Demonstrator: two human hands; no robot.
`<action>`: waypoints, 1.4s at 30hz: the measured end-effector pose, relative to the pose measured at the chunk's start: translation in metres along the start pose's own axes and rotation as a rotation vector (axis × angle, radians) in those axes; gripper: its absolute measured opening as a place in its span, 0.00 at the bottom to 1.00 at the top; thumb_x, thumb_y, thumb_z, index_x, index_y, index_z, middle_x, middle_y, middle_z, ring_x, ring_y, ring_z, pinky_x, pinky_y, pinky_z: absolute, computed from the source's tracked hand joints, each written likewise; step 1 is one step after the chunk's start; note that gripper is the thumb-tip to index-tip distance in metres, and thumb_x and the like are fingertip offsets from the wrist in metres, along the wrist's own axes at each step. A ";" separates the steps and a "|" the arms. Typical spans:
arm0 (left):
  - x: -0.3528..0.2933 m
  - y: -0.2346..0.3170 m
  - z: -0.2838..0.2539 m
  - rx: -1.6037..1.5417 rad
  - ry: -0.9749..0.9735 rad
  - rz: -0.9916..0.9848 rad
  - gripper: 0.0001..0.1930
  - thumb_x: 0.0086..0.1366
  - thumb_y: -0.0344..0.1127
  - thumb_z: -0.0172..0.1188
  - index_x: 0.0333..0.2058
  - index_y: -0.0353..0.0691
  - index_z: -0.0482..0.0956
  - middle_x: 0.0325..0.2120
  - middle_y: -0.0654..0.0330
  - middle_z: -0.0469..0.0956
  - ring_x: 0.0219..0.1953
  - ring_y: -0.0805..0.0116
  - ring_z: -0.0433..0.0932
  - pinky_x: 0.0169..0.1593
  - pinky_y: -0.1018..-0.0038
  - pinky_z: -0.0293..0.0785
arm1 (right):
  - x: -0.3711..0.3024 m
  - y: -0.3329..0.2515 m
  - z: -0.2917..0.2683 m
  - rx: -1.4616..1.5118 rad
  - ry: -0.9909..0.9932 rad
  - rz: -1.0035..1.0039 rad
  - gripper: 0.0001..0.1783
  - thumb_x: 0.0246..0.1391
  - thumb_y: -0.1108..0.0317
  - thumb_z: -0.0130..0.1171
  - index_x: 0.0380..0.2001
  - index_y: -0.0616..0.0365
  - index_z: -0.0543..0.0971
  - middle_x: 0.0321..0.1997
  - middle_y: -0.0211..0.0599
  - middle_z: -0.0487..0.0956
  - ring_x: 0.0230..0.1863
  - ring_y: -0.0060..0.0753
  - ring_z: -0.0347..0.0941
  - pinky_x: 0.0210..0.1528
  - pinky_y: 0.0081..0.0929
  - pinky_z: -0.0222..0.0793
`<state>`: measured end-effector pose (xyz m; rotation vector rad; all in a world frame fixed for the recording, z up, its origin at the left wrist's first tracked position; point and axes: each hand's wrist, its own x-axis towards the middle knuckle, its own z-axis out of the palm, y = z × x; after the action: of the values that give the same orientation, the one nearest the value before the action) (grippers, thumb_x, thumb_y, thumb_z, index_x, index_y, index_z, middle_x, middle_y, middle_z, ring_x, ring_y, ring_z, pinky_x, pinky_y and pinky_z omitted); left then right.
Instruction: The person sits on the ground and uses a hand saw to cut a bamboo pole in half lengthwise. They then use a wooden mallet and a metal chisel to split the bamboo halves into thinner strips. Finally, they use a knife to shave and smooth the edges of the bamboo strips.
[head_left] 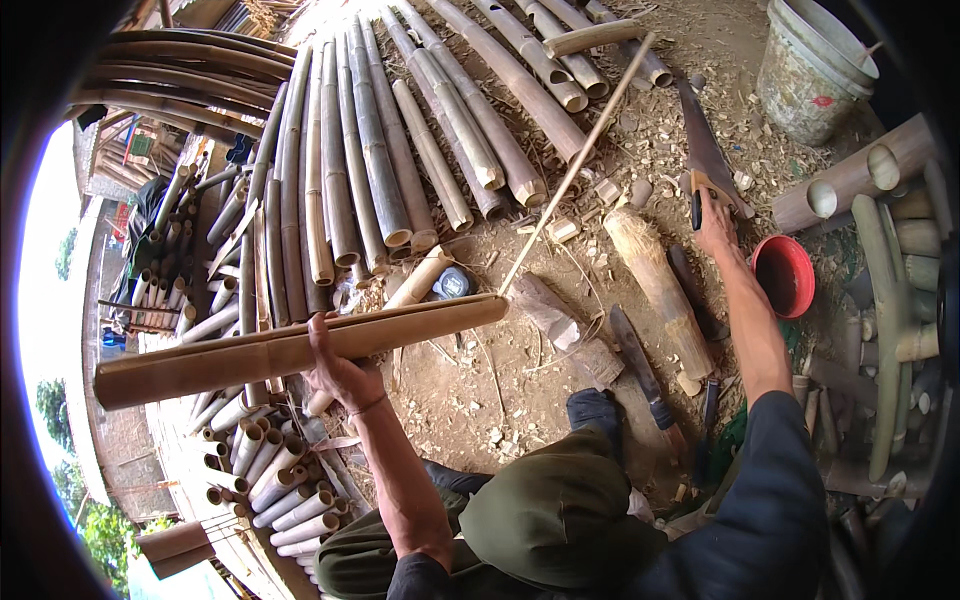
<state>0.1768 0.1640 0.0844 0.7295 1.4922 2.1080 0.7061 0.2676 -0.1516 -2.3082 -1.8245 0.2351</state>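
Observation:
My left hand (342, 372) is closed around a long half-round length of split bamboo (240, 358), raised to the left over the ground. A thin bamboo stick (580, 160) runs from the right end of that piece toward the far side; whether they touch I cannot tell. Out to the right, my right hand (713, 225) grips the wooden handle of a handsaw (705, 140). Its broad dark blade points away from me, low over the chip-strewn ground. Next to my right forearm stands a red bowl (783, 277).
Bamboo poles (375, 150) fan out across the far ground. Nearer lie a wooden log (655, 285), a machete (637, 350), a short wood block (565, 325) and a tape measure (453, 284). A dirty white bucket (815, 75) stands far right; cut bamboo tubes (285, 490) are piled left.

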 end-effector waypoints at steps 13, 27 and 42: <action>-0.068 -0.011 0.062 0.105 -0.138 0.162 0.29 0.57 0.37 0.71 0.50 0.30 0.67 0.40 0.53 0.77 0.43 0.65 0.77 0.50 0.69 0.77 | -0.313 -0.101 -0.140 1.275 0.428 0.351 0.26 0.62 0.70 0.53 0.62 0.65 0.64 0.36 0.37 0.76 0.25 0.21 0.70 0.25 0.20 0.67; -0.082 -0.041 0.049 0.240 -0.128 0.257 0.18 0.58 0.31 0.68 0.43 0.30 0.73 0.37 0.54 0.79 0.39 0.66 0.78 0.48 0.69 0.76 | -0.378 -0.051 -0.165 0.750 -0.042 -0.309 0.29 0.34 0.76 0.56 0.47 0.72 0.76 0.29 0.52 0.80 0.26 0.52 0.80 0.31 0.37 0.75; -0.056 -0.084 0.041 0.253 -0.151 0.233 0.18 0.62 0.34 0.64 0.45 0.27 0.75 0.39 0.50 0.79 0.41 0.65 0.78 0.49 0.69 0.75 | -0.234 -0.157 -0.028 0.824 -0.126 -0.362 0.31 0.41 0.71 0.61 0.53 0.67 0.74 0.40 0.54 0.81 0.33 0.49 0.81 0.36 0.35 0.78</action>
<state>0.2510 0.1840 0.0066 1.1800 1.6758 1.9910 0.5109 0.0741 -0.0848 -1.4086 -1.7004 0.8893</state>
